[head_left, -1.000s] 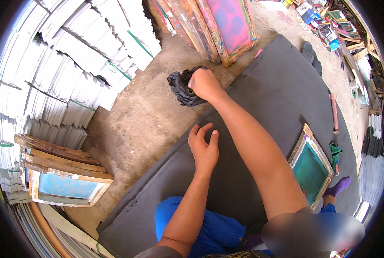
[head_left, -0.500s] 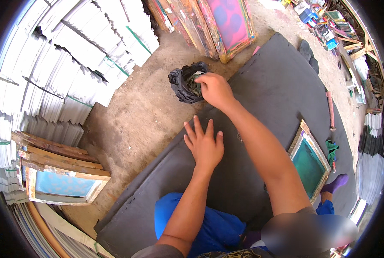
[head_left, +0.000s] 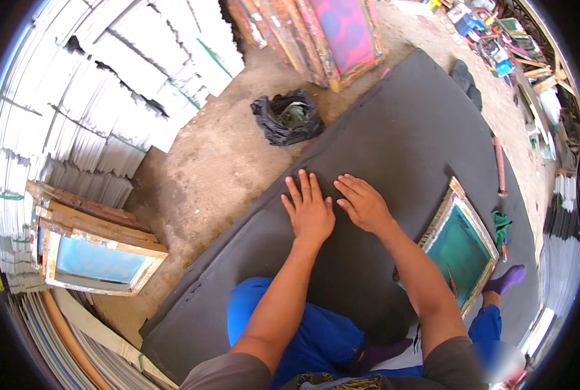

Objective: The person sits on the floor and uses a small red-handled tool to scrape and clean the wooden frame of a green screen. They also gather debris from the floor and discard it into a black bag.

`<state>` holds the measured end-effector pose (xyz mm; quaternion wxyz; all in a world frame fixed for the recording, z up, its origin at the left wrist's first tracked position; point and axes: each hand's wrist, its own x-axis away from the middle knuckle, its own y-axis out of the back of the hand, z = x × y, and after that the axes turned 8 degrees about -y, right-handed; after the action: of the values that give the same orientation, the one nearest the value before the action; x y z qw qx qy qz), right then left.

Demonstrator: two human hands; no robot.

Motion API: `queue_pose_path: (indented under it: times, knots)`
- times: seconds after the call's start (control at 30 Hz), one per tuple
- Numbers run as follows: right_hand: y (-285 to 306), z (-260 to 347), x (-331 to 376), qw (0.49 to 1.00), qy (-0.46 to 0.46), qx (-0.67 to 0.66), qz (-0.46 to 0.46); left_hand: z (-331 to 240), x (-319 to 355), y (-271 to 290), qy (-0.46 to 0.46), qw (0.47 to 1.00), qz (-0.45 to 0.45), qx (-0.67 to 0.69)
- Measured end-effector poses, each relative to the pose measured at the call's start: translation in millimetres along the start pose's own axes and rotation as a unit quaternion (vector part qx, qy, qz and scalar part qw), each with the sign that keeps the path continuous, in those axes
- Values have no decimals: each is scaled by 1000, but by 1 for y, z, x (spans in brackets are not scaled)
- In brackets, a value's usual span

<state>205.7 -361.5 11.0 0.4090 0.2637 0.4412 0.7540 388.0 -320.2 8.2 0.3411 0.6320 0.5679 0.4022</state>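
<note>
My left hand (head_left: pixel 311 211) lies flat on the dark grey mat (head_left: pixel 413 130), fingers spread and nothing in it. Just to its right, my right hand (head_left: pixel 366 205) rests palm down on the same mat, its fingers stretched out and nothing held. The two hands are close together but apart. Beyond them, on the floor against the mat's edge, a crumpled black plastic bag (head_left: pixel 285 135) stands with its mouth spread. Greenish, crumpled stuff (head_left: pixel 293 116) shows inside it.
Right of my right forearm lies a wooden-framed screen (head_left: pixel 462 244) with teal mesh. Near it are a green cloth (head_left: pixel 500 226) and a reddish rod (head_left: pixel 499 162). Tall white paper stacks (head_left: pixel 108 84) and wooden frames (head_left: pixel 98 260) stand left; more frames (head_left: pixel 342 39) lean beyond.
My right hand has left the black bag and come back toward me, down onto the mat beside my left hand. Its bent fingers have straightened. The left hand stays nearly in place.
</note>
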Motion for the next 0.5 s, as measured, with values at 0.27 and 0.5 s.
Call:
queue_pose_path:
  times: [0.27,0.5]
  knots:
    - [6,-1,-12,991,-63,104,-47,-16,7,-13,-73,997,-7,-34]
    - [-10,12,38,976,-192,86,-57,-7,11,6,-105,993,15,47]
